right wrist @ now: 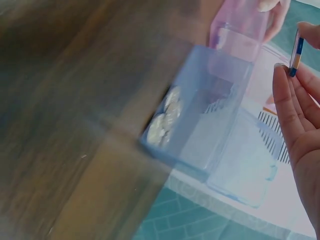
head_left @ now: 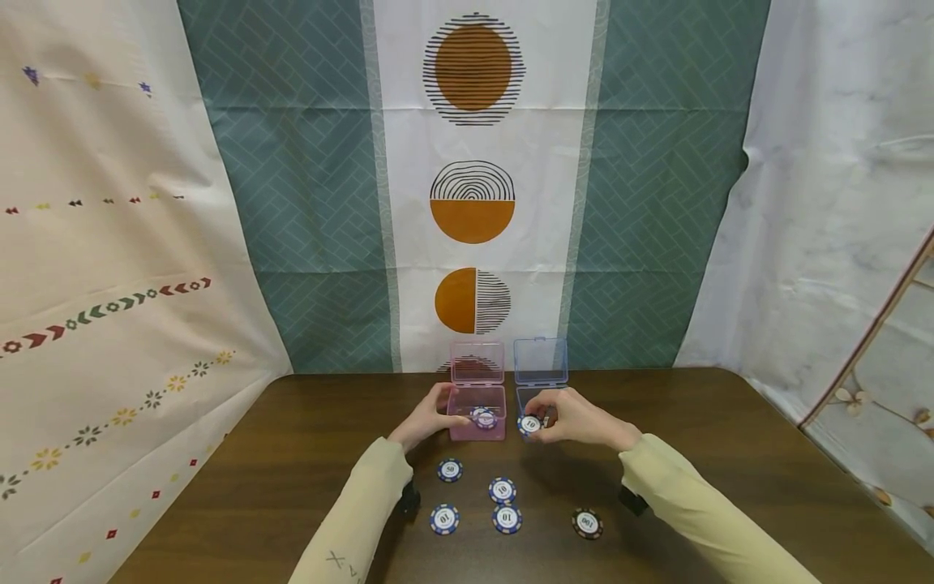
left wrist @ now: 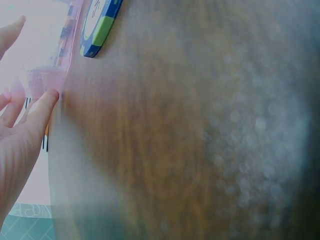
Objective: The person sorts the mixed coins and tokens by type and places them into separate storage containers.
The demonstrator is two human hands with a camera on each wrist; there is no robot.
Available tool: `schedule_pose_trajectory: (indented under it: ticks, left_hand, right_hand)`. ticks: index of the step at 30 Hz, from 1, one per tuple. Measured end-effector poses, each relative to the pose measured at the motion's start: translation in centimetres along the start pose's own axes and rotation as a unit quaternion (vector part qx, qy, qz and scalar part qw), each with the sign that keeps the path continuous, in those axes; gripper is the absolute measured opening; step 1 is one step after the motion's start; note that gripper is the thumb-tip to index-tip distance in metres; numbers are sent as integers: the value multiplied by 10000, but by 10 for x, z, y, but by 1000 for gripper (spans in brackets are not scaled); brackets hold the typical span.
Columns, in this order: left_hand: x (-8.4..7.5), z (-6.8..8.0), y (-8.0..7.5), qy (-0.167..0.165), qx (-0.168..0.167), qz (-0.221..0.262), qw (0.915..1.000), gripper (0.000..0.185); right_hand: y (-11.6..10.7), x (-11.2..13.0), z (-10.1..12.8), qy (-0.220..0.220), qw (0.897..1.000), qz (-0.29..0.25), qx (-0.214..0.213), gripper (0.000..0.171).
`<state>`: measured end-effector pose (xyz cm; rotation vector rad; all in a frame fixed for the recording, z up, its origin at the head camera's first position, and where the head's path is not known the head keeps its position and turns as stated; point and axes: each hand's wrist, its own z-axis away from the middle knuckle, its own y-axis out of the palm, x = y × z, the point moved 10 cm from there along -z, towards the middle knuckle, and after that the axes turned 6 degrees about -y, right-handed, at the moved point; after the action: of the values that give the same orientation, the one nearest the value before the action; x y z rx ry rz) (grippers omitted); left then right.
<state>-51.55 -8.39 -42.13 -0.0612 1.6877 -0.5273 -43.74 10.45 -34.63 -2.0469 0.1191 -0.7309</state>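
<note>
My left hand [head_left: 426, 418] grips the left side of a clear pink box [head_left: 477, 433], thumb at the front and fingers at the side. The box's lid is raised, and blue-edged poker chips [head_left: 484, 418] show inside. In the left wrist view the fingers touch the pink plastic. My right hand [head_left: 584, 420] pinches a blue-edged poker chip [head_left: 529, 425] marked 10, over the front of a clear blue box [right wrist: 220, 117]. The right wrist view shows the chip on edge between thumb and fingers. Pale round pieces [right wrist: 167, 117] lie in the blue box, whose lid [head_left: 541, 361] is up.
On the dark wooden table [head_left: 314, 454] in front of the boxes lie a chip marked 50 [head_left: 450, 470], several blue chips marked 10 [head_left: 507, 518] and a black chip marked 100 [head_left: 587, 523]. A patterned cloth [head_left: 474, 146] hangs behind the table.
</note>
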Motion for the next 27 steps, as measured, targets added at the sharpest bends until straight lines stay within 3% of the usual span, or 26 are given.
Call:
schedule_pose_trajectory:
  ticks: [7,9,16,27]
  left_hand:
    - [-25,18,2,-57,247,64,9997,71]
    - [-23,16,2,-9,237,63,9997,72]
    - [4,-3,0,-84,29,36,10000,67]
    - [7,-5,0,-47,-45,46,10000,66]
  right_hand:
    - [0,4,-14,-199,9997,30,-109,25]
    - [-1,7,-19,-242,9995,90,-157,25]
    - [-5,8,-34,-78,9993,192,-301,28]
    - [0,9,-53,82,9991,9,-423,29]
